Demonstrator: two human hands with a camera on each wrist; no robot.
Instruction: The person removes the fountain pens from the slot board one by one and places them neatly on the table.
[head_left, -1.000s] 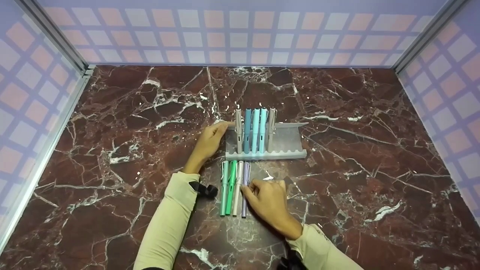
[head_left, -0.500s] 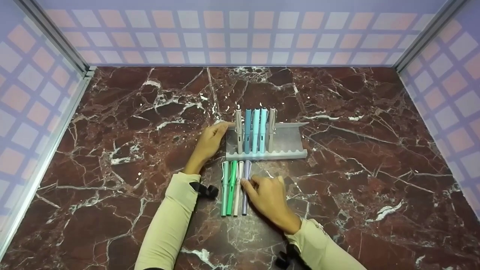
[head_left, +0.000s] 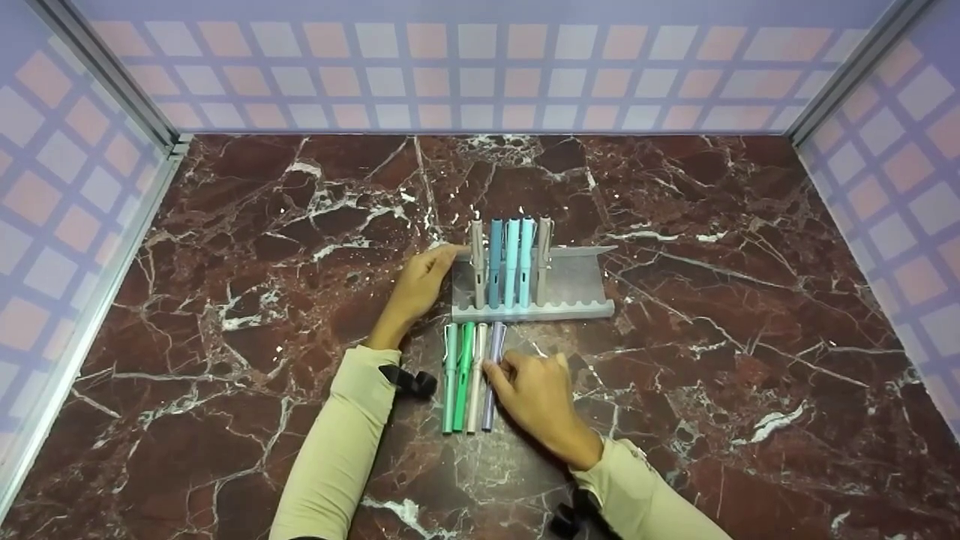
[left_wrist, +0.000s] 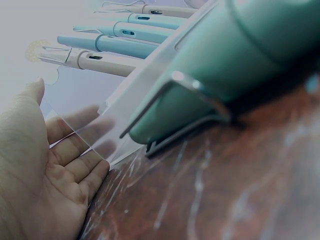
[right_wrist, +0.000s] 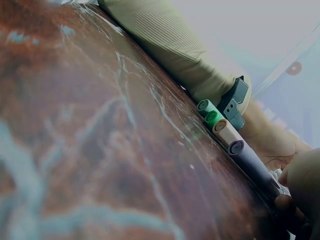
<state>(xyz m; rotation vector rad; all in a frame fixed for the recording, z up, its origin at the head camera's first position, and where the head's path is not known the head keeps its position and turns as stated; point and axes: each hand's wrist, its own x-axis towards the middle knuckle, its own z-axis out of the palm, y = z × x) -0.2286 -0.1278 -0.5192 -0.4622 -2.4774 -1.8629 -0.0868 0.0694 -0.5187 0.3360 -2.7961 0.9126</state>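
A clear pen stand (head_left: 574, 285) with a notched front ledge holds several capped pens leaning upright: grey-brown, dark blue (head_left: 495, 262), light blue and another grey-brown. My left hand (head_left: 421, 289) is at its left end; the left wrist view shows the fingers (left_wrist: 75, 150) behind the clear panel, thumb apart from it. In front of the stand lie a pale green pen (head_left: 449, 382), a bright green pen (head_left: 463, 375), a beige pen (head_left: 476, 382) and a purple pen (head_left: 491, 382). My right hand (head_left: 541, 401) pinches the purple pen between thumb and fingers, partly hidden in the right wrist view.
Dark red marbled tabletop (head_left: 712, 300) surrounds the stand. Checkered panels (head_left: 480, 67) rise at the back and both sides, with metal rails at the corners. A black wrist device (head_left: 409, 381) on the left wrist sits close to the pale green pen.
The purple pen's clip end has tilted slightly right, with a slight shift of my right hand. My left hand and the pens in the stand stay in place.
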